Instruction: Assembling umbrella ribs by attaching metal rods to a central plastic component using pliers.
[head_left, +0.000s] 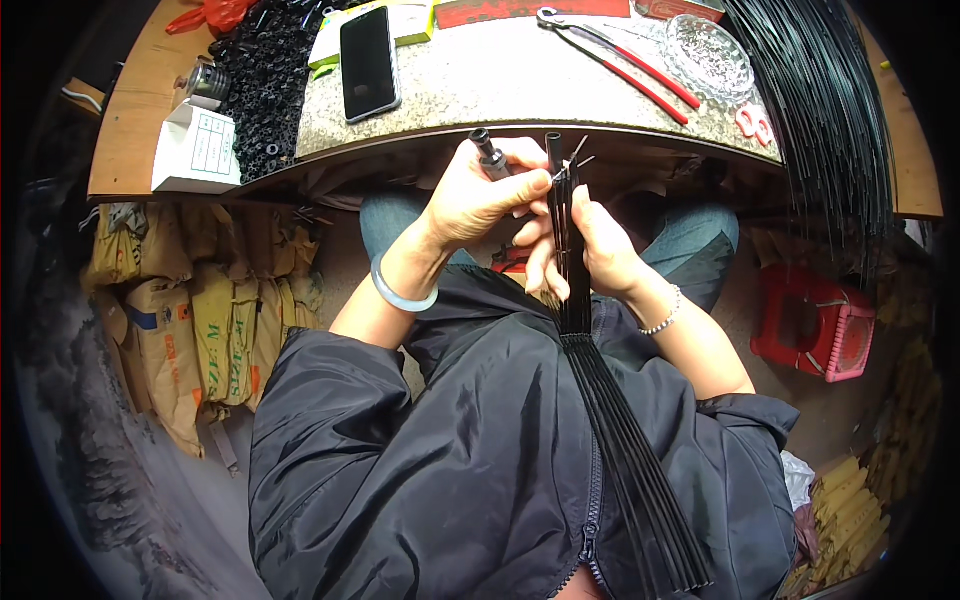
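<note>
Black, slender and faintly glossy, a bundle of thin rods (608, 420) stands between the two hands, its lower end fanning over the dark, crinkled jacket (480, 430) above the lap. The work in hand looks like close fiddling at the bundle's upper end, where a short black tube (554, 148) and some pale wire ends (582, 150) stick out. The left hand (478, 195) carries a smooth dark tube (488, 152) in its curled grip, while its thumb and forefinger come together at the bundle's top; whatever small bit they pinch there is too fine to tell. The right hand (608, 245) closes about the rods, thumb pressed along their side. The next move probably calls for a firm right hold and light, exact fingertip pressure from the left.

Ahead, the speckled table (440, 80) carries a flat glassy phone (369, 65), pliers (620, 72) with slick red handles and a cut-glass dish (708, 60). Knobbly black bits (265, 90) heap leftward; a sheaf of straight, wiry black rods (820, 110) spills over the right edge.
</note>
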